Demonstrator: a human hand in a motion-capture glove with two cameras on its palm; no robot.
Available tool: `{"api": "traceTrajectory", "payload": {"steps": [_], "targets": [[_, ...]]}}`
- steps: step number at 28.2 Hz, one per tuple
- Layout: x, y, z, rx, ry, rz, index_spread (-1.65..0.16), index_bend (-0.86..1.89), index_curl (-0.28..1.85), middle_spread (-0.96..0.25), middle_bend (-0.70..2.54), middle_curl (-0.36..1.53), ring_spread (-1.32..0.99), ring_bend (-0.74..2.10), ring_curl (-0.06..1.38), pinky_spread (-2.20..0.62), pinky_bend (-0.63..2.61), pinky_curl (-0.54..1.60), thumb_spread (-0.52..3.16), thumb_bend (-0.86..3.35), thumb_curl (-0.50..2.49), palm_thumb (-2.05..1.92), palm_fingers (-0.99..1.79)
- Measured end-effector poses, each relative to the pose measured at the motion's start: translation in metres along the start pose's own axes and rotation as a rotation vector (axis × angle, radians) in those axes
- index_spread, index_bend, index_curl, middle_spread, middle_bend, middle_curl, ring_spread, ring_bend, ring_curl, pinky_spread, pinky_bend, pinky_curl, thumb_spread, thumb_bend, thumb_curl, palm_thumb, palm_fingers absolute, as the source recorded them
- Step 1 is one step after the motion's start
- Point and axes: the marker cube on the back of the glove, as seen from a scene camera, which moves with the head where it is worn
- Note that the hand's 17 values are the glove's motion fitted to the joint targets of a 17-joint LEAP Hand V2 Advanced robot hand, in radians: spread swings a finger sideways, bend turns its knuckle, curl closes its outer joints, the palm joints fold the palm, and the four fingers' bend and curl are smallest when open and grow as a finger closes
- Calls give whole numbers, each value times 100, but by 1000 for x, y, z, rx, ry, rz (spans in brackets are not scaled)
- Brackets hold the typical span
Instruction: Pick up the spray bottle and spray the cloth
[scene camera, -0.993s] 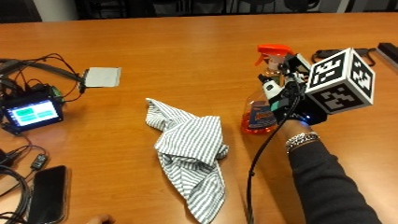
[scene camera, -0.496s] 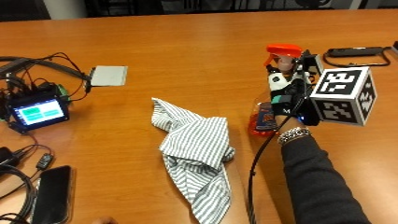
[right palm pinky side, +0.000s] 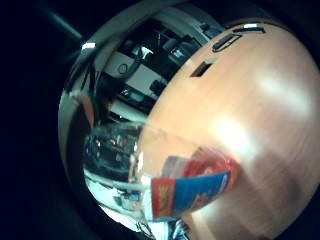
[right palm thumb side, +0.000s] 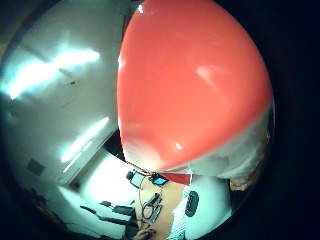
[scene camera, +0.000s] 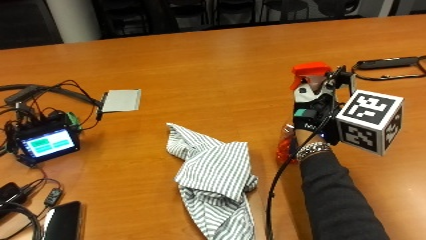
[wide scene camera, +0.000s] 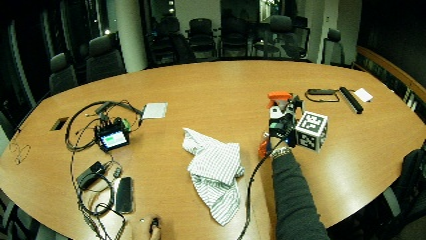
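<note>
The wooden surface (scene camera: 219, 65) carried the striped cloth (scene camera: 216, 177) near its middle, crumpled and lying flat. Just right of it, the gloved right hand (scene camera: 313, 117) had its fingers wrapped round the spray bottle (scene camera: 307, 80), apparently lifted off the surface; the pick-up looked done, so the next move called for aiming the nozzle left at the cloth and squeezing the trigger.

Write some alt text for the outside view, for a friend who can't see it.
A person's gloved right hand holds an orange-topped spray bottle upright above a wooden table, beside a crumpled striped cloth. Further along the table sit a small lit screen amid cables and a grey pad.
</note>
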Motion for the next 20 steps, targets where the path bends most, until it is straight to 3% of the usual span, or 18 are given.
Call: {"api": "traceTrajectory", "payload": {"steps": [1,5,7,14,20], "targets": [[2,0,-1,6,-4,-27,-28,19,39,-20,30,43,-16,53,43,-7,31,33,75,-2,51,96,131],[7,2,-8,1,4,-102,-28,12,39,-20,41,48,-17,58,45,-15,39,37,70,-4,53,93,138],[3,4,-12,-3,19,-128,-27,21,41,-20,48,50,-17,58,45,-17,39,38,68,-5,54,90,143],[-22,0,-15,-7,0,-221,-27,26,46,-21,52,53,-19,64,48,-26,49,42,64,-3,58,89,145],[-78,3,-19,67,62,-455,-26,30,49,-20,57,54,-19,67,50,-27,51,43,58,-2,62,90,142]]}}
